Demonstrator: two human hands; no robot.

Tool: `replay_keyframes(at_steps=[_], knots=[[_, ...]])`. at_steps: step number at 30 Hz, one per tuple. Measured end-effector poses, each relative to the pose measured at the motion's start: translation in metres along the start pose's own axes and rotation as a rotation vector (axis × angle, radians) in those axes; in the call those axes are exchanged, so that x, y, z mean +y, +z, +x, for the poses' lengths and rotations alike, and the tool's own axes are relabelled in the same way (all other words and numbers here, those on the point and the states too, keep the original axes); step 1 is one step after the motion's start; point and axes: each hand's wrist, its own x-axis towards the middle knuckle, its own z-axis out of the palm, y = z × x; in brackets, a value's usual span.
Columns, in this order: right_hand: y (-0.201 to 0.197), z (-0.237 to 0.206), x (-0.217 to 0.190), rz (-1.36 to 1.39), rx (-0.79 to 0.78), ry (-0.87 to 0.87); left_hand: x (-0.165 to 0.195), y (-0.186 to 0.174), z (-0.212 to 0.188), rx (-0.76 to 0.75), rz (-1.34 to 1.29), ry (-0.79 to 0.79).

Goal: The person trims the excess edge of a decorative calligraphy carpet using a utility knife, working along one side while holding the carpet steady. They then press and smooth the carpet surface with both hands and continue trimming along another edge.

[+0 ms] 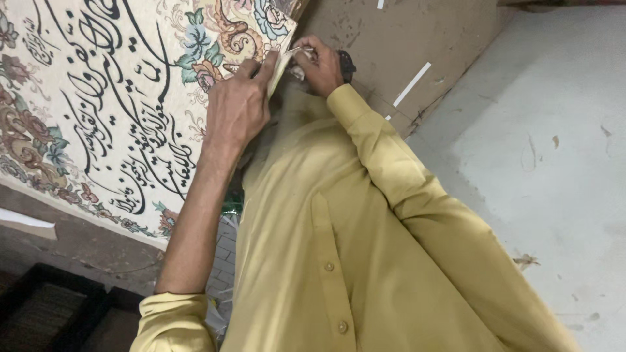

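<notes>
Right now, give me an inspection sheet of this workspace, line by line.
Surface: brown board with pale strips, beside a grey floor.
Job's things: cream woven panel with black calligraphy and a floral border; its corner edge is lifted.
Clutter: a white strip at lower left, dark framed pieces below it.
Grippers: left hand grips the panel's corner edge; right hand pinches the same corner from behind.
Cables: nothing seen.
Surroundings: yellow-green shirt fills the lower view; scuffs and scraps on the floor.
</notes>
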Motion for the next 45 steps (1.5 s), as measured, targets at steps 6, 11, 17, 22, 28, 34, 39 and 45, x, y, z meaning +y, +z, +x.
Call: replay_keyframes(at_steps=[6,11,17,22,28,34,39,45], knots=[[0.009,0.004,0.003,0.206,-0.117,-0.003,0.004,-0.001,-0.005,-0.061,0.063,-0.001],[0.004,0.002,0.002,-0.116,-0.124,-0.006,0.006,-0.001,0.002,-0.134,0.068,-0.052],[0.004,-0.005,-0.002,-0.046,-0.131,0.12,0.008,-0.006,0.004,-0.074,0.087,0.001],[0.011,-0.006,0.004,0.01,-0.102,0.055,0.003,-0.005,0.008,-0.058,0.071,0.041],[0.011,-0.009,0.005,-0.028,-0.098,0.056,-0.006,0.013,0.006,-0.106,0.118,0.021],[0.018,-0.013,-0.006,-0.104,-0.015,-0.021,-0.007,0.045,0.026,-0.099,0.17,0.009],[0.017,-0.013,-0.01,-0.232,0.022,-0.054,-0.008,0.049,0.032,-0.179,0.207,0.005],[0.02,-0.016,-0.002,-0.227,0.05,-0.141,-0.004,0.049,0.034,-0.298,0.276,-0.068]])
